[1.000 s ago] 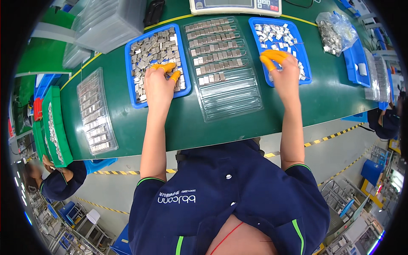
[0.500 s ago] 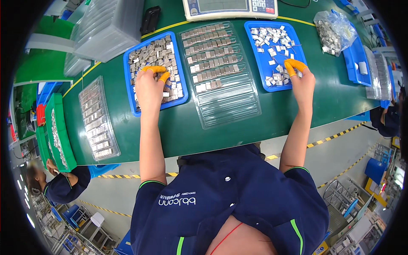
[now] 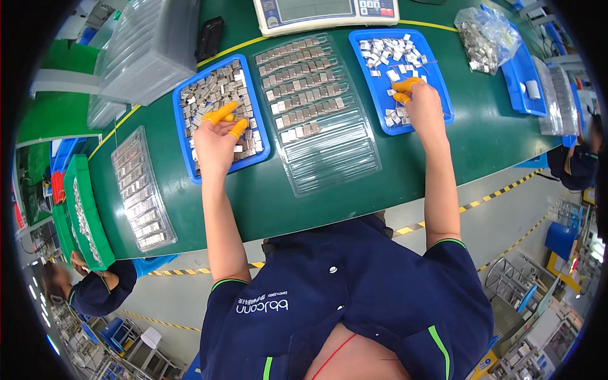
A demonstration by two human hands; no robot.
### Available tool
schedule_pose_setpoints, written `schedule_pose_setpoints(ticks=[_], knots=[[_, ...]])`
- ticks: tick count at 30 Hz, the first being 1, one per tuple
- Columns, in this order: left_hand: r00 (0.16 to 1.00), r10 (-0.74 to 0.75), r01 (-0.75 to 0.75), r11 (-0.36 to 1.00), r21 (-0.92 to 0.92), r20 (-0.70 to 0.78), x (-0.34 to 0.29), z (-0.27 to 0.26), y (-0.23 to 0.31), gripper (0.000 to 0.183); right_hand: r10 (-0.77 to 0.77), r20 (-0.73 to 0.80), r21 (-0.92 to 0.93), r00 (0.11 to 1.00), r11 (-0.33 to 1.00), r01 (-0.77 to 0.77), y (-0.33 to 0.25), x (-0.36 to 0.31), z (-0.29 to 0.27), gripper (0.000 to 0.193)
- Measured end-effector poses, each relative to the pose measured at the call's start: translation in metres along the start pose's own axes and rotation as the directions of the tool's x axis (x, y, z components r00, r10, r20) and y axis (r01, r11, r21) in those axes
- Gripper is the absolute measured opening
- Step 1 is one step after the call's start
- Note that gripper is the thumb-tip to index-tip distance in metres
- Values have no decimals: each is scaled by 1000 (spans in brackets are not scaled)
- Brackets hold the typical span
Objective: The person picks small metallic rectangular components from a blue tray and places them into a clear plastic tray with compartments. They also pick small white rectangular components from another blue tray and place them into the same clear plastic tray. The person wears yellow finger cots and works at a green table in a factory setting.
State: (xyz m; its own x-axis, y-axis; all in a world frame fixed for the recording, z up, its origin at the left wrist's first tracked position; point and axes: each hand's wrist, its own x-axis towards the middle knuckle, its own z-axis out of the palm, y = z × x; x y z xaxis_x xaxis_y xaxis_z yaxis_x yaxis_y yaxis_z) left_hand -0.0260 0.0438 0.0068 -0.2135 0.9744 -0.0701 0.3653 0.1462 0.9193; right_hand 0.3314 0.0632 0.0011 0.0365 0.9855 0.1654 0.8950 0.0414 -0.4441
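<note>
Holding your left hand [image 3: 215, 140] over the left blue tray [image 3: 258, 107], you have its yellow-cotted fingers spread, thumb apart from index, right above a jumble of grey metal pieces [image 3: 215, 88]. Can't tell if the fingertips touch any. Your right hand [image 3: 424, 106] is over the right blue tray [image 3: 378, 85], near its middle; thumb and index are drawn close together, near the loose white pieces [image 3: 387, 49]. Can't tell if anything is pinched there.

Between the two blue trays lies a clear ribbed tray [image 3: 332, 152]: upper rows loaded with metal pieces, lowest occupied row only part filled, ribs bare nearest you. A second loaded clear tray [image 3: 142, 190] lies well left on the green table [image 3: 392, 164]. Scale [image 3: 328, 12] sits at the far side; plastic bag [image 3: 484, 41] of pieces, far right.
</note>
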Motion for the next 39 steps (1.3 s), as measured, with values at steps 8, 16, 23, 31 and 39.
schedule_pose_setpoints(ticks=[8, 16, 23, 31, 39], knots=[[998, -54, 44, 948, -314, -24, -19, 3, 0, 23, 58, -264, 226, 963, 974, 4, -9, -7, -3, 18], [997, -62, 21, 804, -595, -48, -54, 24, 28, 26, 289, -210, 942, 934, 315, 115, -51, -29, -14, 16], [995, 72, -9, 779, -627, 75, -69, 45, 31, 32, 81, 62, 944, 995, 320, -84, -93, -50, -6, 17], [973, -10, 157, 766, -623, 233, -79, 52, 31, 25, -60, 22, 847, 998, 531, 13, -119, -67, 20, 18], [980, 54, 85, 751, -654, 189, -80, 46, 32, 23, -143, 9, 753, 990, 652, 88, -129, -65, 0, 17]])
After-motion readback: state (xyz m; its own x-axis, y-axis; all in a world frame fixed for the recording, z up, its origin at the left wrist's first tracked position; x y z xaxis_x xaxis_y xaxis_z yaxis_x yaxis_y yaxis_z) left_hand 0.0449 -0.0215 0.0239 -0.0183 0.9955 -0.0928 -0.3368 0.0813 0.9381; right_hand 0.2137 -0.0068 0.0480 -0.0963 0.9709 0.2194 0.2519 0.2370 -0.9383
